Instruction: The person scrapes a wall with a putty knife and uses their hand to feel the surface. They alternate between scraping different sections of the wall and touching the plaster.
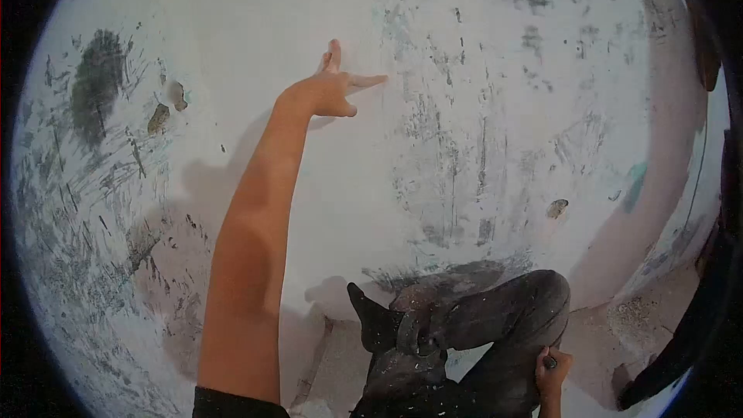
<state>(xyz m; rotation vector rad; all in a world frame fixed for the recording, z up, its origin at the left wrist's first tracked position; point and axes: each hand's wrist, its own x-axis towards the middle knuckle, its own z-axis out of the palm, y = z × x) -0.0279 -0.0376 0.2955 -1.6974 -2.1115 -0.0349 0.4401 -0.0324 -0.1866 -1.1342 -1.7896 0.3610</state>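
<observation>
My left hand (329, 91) reaches up to the wall (325, 201), its fingers spread and nothing held in them. One finger points right, towards the border between a smooth white strip and rougher, grey-streaked plaster (449, 131). Low at the right, beside my bent knee, my right hand (554, 371) is closed around a dark handle (549, 361). What the handle belongs to is hidden behind the hand and leg. My dark trousers (495, 313) are speckled with white.
Dark smears (98, 85) and a chipped hole (159, 118) mark the wall at the left. Another chip (557, 208) shows at the lower right. A dark sock-covered foot (375, 321) is close to the wall's base. A long dark shape (693, 333) stands at the right edge.
</observation>
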